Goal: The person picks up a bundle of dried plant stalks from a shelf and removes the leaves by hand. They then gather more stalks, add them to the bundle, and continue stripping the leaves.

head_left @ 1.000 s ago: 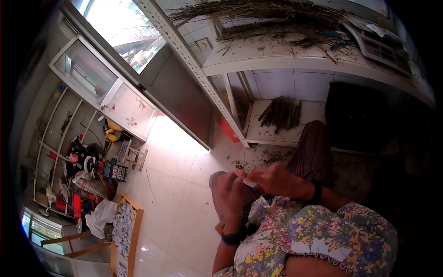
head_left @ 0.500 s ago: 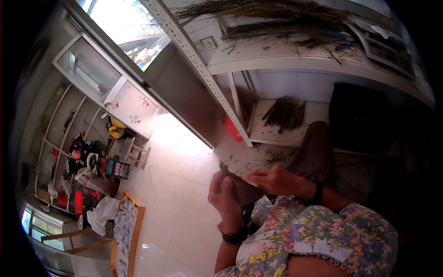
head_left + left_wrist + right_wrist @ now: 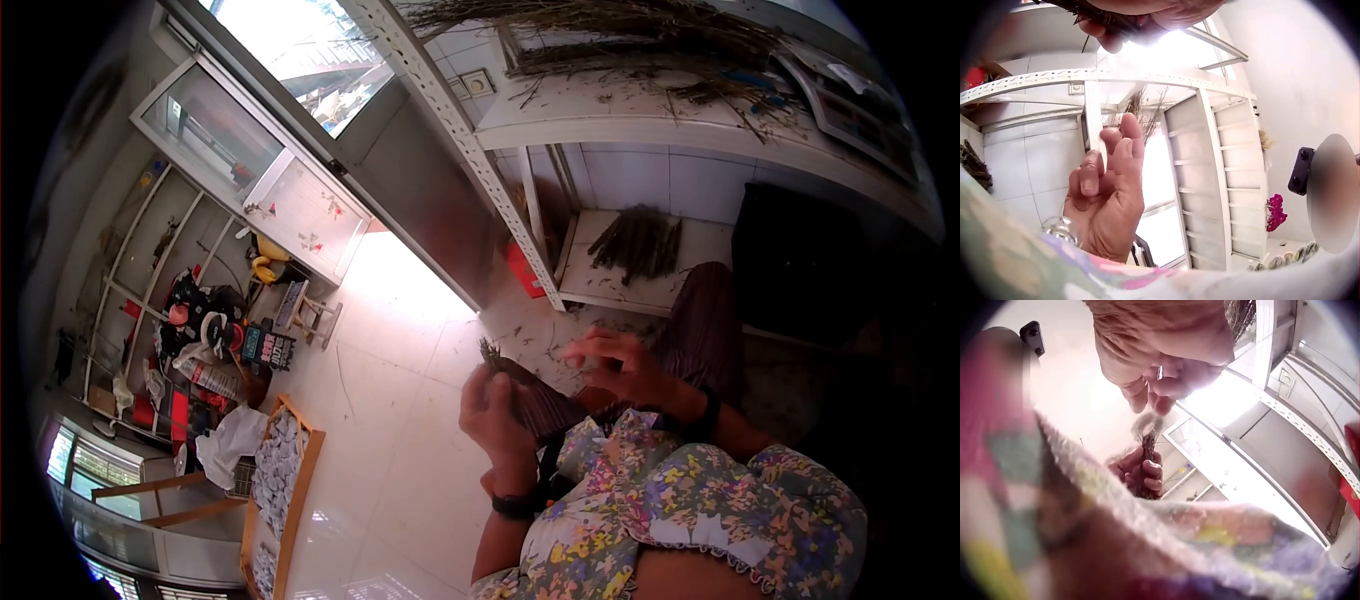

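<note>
My left hand grips a small bundle of dry brown twigs, whose ragged tips stick up past the fingers. At the top of the left wrist view, dark stems lie across the fingers of that same hand. To the right of the bundle, my right hand is raised over the lap, apart from it. The left wrist view shows this right hand with loosely bent, spread fingers and nothing visible in them. In the right wrist view its fingertips hang just above the bundle's frayed end.
Long dry branches cover the upper shelf. Below, a pile of short cut stems lies beside a large black object. Plant scraps litter the floor near the knees. A wooden frame with grey pieces stands at left.
The hands were together a second ago, then parted. The right hand has since lifted and spread its fingers; the left keeps the twig bundle, now seen upright. The head view has shifted slightly.
</note>
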`<action>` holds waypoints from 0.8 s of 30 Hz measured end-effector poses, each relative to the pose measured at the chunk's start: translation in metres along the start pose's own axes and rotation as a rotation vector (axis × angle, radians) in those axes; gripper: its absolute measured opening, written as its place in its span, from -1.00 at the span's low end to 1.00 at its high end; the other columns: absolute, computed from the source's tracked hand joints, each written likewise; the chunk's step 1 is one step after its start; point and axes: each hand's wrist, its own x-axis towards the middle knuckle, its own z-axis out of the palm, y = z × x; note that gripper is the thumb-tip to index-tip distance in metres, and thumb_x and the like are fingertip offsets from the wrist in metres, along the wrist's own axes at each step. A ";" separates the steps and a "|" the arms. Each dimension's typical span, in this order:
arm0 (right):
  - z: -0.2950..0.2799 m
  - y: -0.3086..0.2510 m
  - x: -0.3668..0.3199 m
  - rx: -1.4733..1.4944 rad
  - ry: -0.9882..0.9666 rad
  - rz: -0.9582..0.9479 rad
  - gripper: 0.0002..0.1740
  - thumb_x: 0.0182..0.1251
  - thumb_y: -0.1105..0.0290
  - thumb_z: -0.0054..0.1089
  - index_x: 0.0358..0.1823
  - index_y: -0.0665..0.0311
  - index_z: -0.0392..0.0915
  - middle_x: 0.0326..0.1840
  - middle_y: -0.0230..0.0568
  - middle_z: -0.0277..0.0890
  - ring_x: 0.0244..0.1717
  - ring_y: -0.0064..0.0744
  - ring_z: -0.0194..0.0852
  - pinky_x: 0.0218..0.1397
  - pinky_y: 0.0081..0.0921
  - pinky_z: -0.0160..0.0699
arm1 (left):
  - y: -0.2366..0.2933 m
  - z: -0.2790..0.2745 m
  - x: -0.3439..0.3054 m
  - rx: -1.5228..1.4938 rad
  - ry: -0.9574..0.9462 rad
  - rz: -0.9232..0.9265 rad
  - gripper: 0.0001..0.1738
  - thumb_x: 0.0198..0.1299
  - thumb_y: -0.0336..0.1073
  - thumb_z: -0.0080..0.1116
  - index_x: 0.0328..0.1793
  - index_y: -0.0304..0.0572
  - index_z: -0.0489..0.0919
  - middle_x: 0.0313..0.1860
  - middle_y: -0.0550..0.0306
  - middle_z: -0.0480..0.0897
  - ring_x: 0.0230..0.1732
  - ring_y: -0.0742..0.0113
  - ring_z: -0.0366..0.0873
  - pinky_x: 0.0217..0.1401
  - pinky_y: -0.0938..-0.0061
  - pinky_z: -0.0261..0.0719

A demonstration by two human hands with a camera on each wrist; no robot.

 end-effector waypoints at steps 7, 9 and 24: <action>-0.017 0.014 0.002 -0.007 0.119 0.209 -0.86 0.15 0.52 0.28 -0.26 0.38 0.65 -0.49 -0.25 0.57 -0.49 -0.55 0.45 -0.36 -0.57 0.41 | 0.006 -0.001 0.002 -0.033 0.039 0.059 -0.76 0.24 -0.51 0.08 0.03 -0.42 0.53 -0.31 0.11 0.62 -0.40 0.46 0.54 -0.35 0.61 0.52; -0.032 0.018 0.001 -0.070 0.181 0.341 -0.86 0.14 0.54 0.22 -0.25 0.36 0.65 -0.49 -0.23 0.58 -0.52 -0.53 0.46 -0.39 -0.56 0.41 | 0.008 -0.002 0.004 -0.032 0.065 0.061 -0.77 0.26 -0.51 0.08 0.03 -0.38 0.52 -0.31 0.12 0.62 -0.43 0.47 0.53 -0.40 0.62 0.50; -0.118 0.019 -0.001 -0.970 0.445 0.193 -0.78 0.05 0.52 0.24 -0.22 0.22 0.66 -0.23 -0.17 0.62 -0.08 -0.17 0.59 -0.15 -0.36 0.56 | 0.010 0.000 0.006 -0.123 0.053 0.016 -0.83 0.30 -0.47 0.08 -0.01 -0.28 0.50 -0.27 0.11 0.62 -0.44 0.42 0.53 -0.36 0.57 0.53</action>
